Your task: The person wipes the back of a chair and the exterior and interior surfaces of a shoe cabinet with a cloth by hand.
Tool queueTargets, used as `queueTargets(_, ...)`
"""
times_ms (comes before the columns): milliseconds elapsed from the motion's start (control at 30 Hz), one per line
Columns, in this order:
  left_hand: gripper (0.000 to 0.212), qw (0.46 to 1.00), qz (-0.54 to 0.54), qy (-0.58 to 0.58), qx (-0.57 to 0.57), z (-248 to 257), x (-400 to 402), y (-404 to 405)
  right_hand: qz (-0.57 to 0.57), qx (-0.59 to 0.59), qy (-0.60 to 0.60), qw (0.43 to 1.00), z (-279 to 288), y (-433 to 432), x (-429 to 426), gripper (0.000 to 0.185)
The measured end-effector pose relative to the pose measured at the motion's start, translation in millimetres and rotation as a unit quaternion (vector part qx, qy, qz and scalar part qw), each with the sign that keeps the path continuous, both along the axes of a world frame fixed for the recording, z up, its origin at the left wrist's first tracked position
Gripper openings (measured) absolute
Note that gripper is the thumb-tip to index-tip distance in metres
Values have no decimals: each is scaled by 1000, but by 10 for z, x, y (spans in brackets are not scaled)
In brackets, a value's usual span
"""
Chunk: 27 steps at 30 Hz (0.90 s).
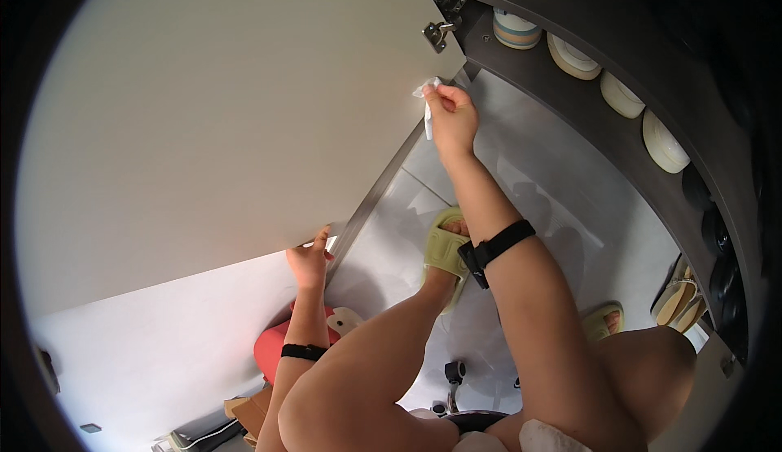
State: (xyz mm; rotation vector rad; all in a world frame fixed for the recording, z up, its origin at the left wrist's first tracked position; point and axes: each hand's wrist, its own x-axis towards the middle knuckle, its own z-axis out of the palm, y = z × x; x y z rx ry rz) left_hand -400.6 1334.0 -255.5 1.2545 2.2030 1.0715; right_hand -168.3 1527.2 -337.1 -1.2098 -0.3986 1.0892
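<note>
A large pale cabinet door [226, 128] stands open before me, hung on metal hinges [438, 35] at the dark cabinet frame. My left hand [308, 262] grips the door's free edge, its thumb on the pale face and some fingers hidden behind. Between the thumb and fingers of my right hand [455, 119] is a white tissue or wipe [429, 88]. It touches the door's face close to the lower hinge-side corner, and one end hangs down.
Pale shoes [574, 58] and dark shoes [724, 232] line the curved-looking shelf [537, 82]. Sandals [675, 305] sit lower right. Green slippers [443, 244] are on my feet above the tiled floor. Below me are a stool caster [454, 371], a red object with an eye [272, 348] and cardboard [253, 412].
</note>
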Motion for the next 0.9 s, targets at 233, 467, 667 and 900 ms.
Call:
queueTargets(233,28,1000,3,-12,-15,23,1,-7,-19,228,-102,968,647,-426,-454,8)
queueTargets(467,30,999,-15,-15,-48,51,14,33,-104,-51,-58,992,-226,442,149,14)
queueTargets(667,29,999,-17,-10,-26,36,-22,-12,-110,-21,-176,978,-21,378,78,16)
queueTargets(900,26,999,3,-9,-40,82,-12,-6,56,203,-85,974,506,-827,-752,19)
